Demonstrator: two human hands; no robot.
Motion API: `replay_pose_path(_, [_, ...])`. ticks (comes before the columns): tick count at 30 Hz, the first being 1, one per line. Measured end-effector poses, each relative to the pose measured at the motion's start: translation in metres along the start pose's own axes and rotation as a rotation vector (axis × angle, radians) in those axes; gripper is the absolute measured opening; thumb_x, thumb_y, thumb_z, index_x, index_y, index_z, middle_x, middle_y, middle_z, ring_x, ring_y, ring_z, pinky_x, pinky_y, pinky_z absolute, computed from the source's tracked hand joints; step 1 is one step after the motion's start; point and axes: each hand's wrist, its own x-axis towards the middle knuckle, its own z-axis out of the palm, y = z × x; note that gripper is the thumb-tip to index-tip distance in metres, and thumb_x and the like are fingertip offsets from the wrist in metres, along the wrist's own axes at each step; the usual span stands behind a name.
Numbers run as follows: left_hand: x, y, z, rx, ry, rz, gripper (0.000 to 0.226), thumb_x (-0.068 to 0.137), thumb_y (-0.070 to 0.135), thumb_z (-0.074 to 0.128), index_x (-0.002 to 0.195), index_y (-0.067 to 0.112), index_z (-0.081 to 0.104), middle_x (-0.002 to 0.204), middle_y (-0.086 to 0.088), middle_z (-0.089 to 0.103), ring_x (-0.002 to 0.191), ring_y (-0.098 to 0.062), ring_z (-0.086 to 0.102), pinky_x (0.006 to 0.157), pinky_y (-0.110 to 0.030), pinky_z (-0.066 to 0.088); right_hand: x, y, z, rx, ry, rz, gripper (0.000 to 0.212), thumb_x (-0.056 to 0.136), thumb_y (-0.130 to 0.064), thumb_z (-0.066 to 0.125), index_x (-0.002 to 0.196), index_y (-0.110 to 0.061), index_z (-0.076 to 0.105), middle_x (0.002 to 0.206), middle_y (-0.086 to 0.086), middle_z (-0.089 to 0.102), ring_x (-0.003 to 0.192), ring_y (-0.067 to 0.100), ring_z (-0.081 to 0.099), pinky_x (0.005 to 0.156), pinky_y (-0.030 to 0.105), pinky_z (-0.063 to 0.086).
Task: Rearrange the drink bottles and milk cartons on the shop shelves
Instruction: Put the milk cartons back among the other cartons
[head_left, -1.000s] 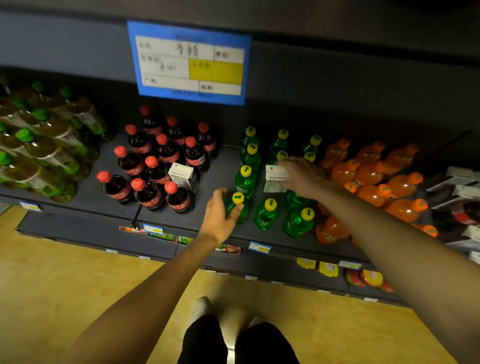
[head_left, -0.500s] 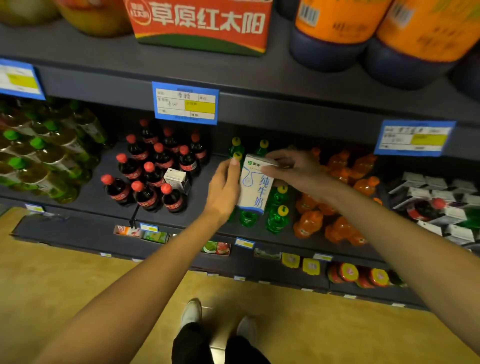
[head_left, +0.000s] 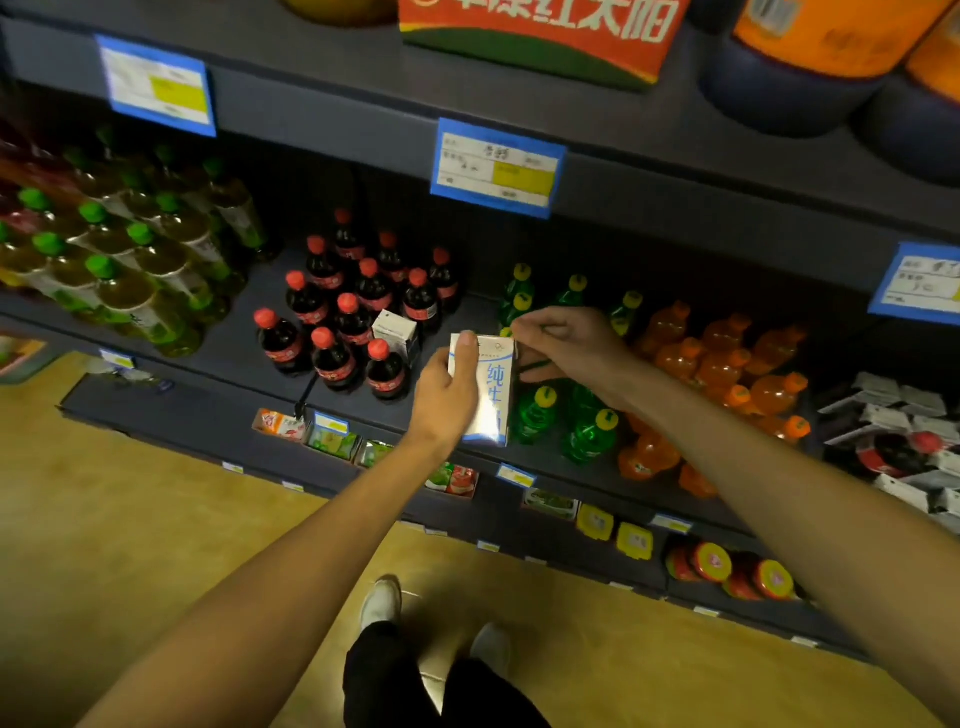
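White milk carton (head_left: 491, 395) gripped by both hands.

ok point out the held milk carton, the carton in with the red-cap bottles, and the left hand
held milk carton (head_left: 492, 387), head view, on its white front by the blue print
carton among red-cap bottles (head_left: 396, 331), head view, on its top face
left hand (head_left: 447, 395), head view, on the back of the hand

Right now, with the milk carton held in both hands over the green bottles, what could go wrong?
1. The milk carton hangs in the air just above the green bottles; a slip from the left hand could drop it onto their caps and topple some.
2. The right hand only pinches the carton's top corner, a weak hold.
3. A second carton stands wedged among the red-capped bottles; reaching for it may knock the crowded bottles over.
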Motion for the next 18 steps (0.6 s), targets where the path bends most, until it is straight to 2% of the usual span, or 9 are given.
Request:
replay_pose_path(3, [0.004,-0.015,-0.027,0.011,0.069,-0.029,0.057,0.092,0.068,0.038,0.084,0.014,0.057,0.079,-0.007,0.066,0.079,-0.026,0.063,0.073,-0.039,0.048,0.022,0.002,0.019,0.011,0.065,-0.01,0.011,0.094,-0.023,0.065,0.099,-0.014,0.066,0.089,0.006,0.068,0.085,0.019,0.069,0.069,0.031,0.062])
replay_pose_path(6, [0.011,-0.028,-0.055,0.0,0.128,-0.07,0.069,0.085,0.075,0.037,0.094,0.01,0.06,0.089,-0.014,0.069,0.092,-0.034,0.066,0.081,-0.044,0.05,0.046,0.006,0.04,-0.06,0.13,-0.023,0.016,0.094,-0.017,0.066,0.104,-0.005,0.065,0.088,0.009,0.066,0.08,0.019,0.066,0.065,0.03,0.06])
replay_pose_path(9, [0.019,-0.038,-0.085,-0.019,0.154,-0.106,0.062,0.096,0.062,0.038,0.1,0.005,0.062,0.08,-0.003,0.065,0.081,-0.026,0.064,0.07,-0.032,0.048,0.075,0.014,0.064,-0.228,0.173,-0.031,0.023,0.093,-0.017,0.067,0.111,-0.003,0.063,0.095,0.011,0.066,0.085,0.021,0.066,0.059,0.024,0.059])
replay_pose_path(10, [0.022,-0.041,-0.096,-0.028,0.165,-0.121,0.056,0.098,0.057,0.039,0.099,0.006,0.061,0.078,0.0,0.065,0.076,-0.02,0.064,0.065,-0.027,0.047,0.086,0.017,0.073,-0.295,0.187,-0.039,0.025,0.092,-0.017,0.068,0.113,-0.003,0.063,0.096,0.01,0.066,0.087,0.021,0.066,0.061,0.025,0.059])
replay_pose_path(13, [0.032,-0.051,-0.125,-0.041,0.19,-0.138,0.043,0.101,0.051,0.039,0.084,0.016,0.058,0.066,0.005,0.062,0.063,-0.013,0.061,0.056,-0.023,0.044,0.117,0.03,0.096,-0.489,0.208,-0.068,0.029,0.09,-0.022,0.072,0.113,-0.006,0.065,0.095,0.005,0.066,0.094,0.022,0.066,0.079,0.04,0.059])
replay_pose_path(15, [0.038,-0.056,-0.144,-0.046,0.201,-0.145,0.041,0.101,0.051,0.038,0.077,0.022,0.054,0.065,0.003,0.061,0.057,-0.01,0.059,0.054,-0.022,0.042,0.133,0.036,0.111,-0.562,0.21,-0.069,0.031,0.09,-0.023,0.072,0.114,-0.005,0.065,0.092,0.003,0.063,0.096,0.023,0.066,0.084,0.036,0.056])
replay_pose_path(18, [0.051,-0.068,-0.171,-0.034,0.194,-0.145,0.047,0.098,0.058,0.038,0.082,0.017,0.053,0.073,-0.003,0.062,0.064,-0.015,0.062,0.059,-0.027,0.044,0.155,0.043,0.13,-0.641,0.221,-0.046,0.034,0.09,-0.023,0.071,0.117,-0.003,0.065,0.098,0.008,0.067,0.102,0.025,0.063,0.087,0.031,0.049])
